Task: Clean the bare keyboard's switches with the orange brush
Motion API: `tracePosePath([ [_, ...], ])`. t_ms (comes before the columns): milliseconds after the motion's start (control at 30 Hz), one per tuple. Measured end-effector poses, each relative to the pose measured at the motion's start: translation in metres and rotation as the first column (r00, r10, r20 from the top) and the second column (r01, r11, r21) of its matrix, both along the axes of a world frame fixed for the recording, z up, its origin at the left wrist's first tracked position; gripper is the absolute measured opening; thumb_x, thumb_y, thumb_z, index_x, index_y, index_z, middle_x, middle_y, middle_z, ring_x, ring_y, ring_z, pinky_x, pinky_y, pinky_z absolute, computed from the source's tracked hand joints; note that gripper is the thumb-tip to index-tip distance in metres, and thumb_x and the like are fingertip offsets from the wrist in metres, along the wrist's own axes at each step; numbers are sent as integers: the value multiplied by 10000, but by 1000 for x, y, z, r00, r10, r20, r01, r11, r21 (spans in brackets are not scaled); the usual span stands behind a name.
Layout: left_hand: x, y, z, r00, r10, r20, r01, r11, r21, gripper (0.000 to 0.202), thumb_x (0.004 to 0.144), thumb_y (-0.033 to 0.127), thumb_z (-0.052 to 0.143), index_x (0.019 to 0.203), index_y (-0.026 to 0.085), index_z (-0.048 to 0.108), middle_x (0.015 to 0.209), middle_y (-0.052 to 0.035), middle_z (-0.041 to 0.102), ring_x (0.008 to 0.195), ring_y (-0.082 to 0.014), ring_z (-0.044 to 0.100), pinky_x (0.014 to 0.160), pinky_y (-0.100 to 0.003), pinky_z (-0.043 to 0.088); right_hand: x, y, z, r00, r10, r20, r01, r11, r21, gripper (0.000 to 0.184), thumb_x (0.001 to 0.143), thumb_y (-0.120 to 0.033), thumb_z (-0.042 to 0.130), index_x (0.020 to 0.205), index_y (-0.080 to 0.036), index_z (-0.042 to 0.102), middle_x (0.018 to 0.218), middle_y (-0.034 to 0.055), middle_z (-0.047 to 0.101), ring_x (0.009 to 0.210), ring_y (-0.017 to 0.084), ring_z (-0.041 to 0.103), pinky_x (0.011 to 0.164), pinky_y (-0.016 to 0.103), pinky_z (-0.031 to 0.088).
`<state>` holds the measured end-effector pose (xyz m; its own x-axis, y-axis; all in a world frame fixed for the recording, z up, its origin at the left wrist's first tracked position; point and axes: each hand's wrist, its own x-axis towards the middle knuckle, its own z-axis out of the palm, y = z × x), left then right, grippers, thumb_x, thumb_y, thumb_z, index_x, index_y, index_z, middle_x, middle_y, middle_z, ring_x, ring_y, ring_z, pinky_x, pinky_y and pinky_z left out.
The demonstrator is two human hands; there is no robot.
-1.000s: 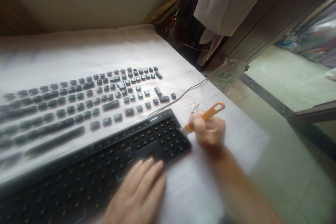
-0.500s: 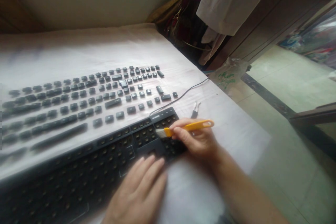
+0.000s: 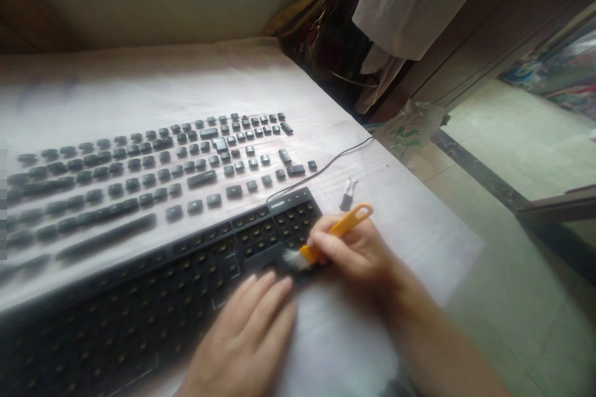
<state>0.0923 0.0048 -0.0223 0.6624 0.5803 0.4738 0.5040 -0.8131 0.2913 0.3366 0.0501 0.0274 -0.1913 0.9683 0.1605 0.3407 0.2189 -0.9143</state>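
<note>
A black keyboard with its keycaps off lies across the table, its small switch posts bare. My right hand grips a brush by its yellow handle. The pale bristles touch the keyboard near the number pad and look a little blurred. Flat on the keyboard's near edge rests my left hand, fingers stretched out and holding nothing. Behind the keyboard the loose black keycaps are laid out in rows, with a long space bar at the front left.
A wire keycap puller lies just beyond my right hand. The keyboard's cable runs to the table's right edge. Past that edge are a clear plastic bag, hanging white cloth and the tiled floor.
My right hand has brought the brush down toward me, from the upper part of the number pad to its lower left, tilting the handle more steeply. My left hand stays in place.
</note>
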Motion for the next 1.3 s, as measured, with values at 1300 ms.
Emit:
tracePosePath([
  [1300,-1,8,-7,993,-111,29,103,974,200,332,1035,154,407,1069,193,735,1188,-17,748,1172,-167,632,1220,-359,368,6,6,-19,896,-442,-46,445,890,103,477,927,-564,545,633,-195,618,490,-12,538,424,122,505,439,244,429],
])
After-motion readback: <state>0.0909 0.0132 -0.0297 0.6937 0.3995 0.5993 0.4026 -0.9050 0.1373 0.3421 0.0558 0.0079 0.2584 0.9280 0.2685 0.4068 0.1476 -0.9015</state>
